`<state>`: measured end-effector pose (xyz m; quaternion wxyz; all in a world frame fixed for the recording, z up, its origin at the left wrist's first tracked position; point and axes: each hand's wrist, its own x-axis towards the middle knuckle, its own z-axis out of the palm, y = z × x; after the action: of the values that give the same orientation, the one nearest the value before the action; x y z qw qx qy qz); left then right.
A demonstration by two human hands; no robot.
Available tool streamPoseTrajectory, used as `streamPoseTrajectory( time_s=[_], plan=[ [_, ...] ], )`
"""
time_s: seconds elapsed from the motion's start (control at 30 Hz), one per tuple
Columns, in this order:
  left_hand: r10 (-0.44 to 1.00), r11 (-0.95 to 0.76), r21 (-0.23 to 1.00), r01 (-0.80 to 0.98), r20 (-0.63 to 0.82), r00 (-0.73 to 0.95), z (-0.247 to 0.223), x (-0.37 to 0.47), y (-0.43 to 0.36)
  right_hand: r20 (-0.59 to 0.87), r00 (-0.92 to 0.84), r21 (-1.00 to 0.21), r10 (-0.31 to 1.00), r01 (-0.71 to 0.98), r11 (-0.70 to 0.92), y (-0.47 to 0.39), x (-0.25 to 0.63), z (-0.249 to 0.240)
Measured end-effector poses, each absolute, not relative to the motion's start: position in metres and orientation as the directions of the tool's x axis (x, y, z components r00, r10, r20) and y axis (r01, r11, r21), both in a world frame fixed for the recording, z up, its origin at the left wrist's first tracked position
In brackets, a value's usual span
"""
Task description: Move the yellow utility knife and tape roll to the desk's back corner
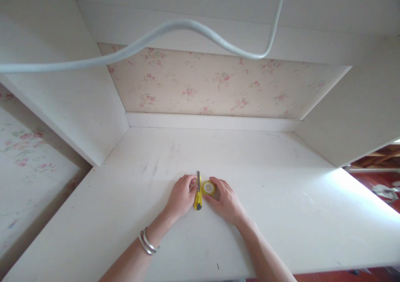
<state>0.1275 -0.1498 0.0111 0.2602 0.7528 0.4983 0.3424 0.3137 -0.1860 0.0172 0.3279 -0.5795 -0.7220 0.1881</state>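
On the white desk [281, 215], the left hand [181, 194], a silver bangle [147, 242] at its wrist, lies curled just left of the yellow utility knife [198, 192], fingertips touching its handle. The knife lies flat, blade end pointing away. Just right of the knife sits a yellow tape roll [208, 188], touching it, with the right hand [225, 200] cupped loosely around the roll's right side.
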Motion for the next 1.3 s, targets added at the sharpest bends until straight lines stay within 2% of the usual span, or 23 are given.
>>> streamPoseTrajectory(
  time_s=[0.17, 0.33, 0.43, 0.63, 0.77, 0.93, 1.07, 1.17, 1.3],
  plan=[
    [0.920, -0.391, 0.702, 0.596, 0.272, 0.282, 0.011, 0.127, -0.151, 0.306, 0.034, -0.665, 0.951, 0.722, 0.188, -0.184, 0.345, 0.021],
    [0.911, -0.413, 0.669, 0.618, 0.289, 0.296, 0.011, 0.127, -0.151, 0.288, 0.294, -0.673, 0.911, 0.739, -0.026, -0.185, 0.420, 0.019],
    [0.907, -0.420, 0.640, 0.643, 0.295, 0.299, 0.013, 0.128, -0.151, 0.292, 0.392, -0.675, 0.873, 0.731, -0.103, -0.192, 0.459, 0.014],
    [0.895, -0.447, 0.514, 0.732, 0.266, 0.359, 0.026, 0.131, -0.157, 0.222, 0.369, -0.570, 0.902, 0.800, -0.187, -0.206, 0.486, -0.005],
    [0.898, -0.440, 0.481, 0.758, 0.234, 0.372, 0.034, 0.135, -0.162, 0.223, 0.357, -0.537, 0.907, 0.821, -0.192, -0.207, 0.485, -0.013],
    [0.935, -0.355, 0.400, 0.845, 0.146, 0.323, 0.039, 0.143, -0.162, 0.237, 0.339, -0.604, 0.911, 0.786, -0.135, -0.208, 0.481, -0.007],
    [0.951, -0.297, 0.342, 0.892, 0.019, 0.309, 0.044, 0.157, -0.157, 0.208, 0.446, -0.792, 0.871, 0.598, -0.117, -0.212, 0.477, 0.003],
    [0.937, -0.331, 0.334, 0.883, 0.008, 0.348, 0.048, 0.183, -0.157, 0.232, 0.567, -0.900, 0.790, 0.433, -0.046, -0.215, 0.479, 0.006],
    [0.892, -0.433, 0.353, 0.829, 0.035, 0.451, 0.053, 0.239, -0.164, 0.193, 0.686, -0.947, 0.701, 0.317, -0.050, -0.213, 0.486, 0.002]
  ],
)
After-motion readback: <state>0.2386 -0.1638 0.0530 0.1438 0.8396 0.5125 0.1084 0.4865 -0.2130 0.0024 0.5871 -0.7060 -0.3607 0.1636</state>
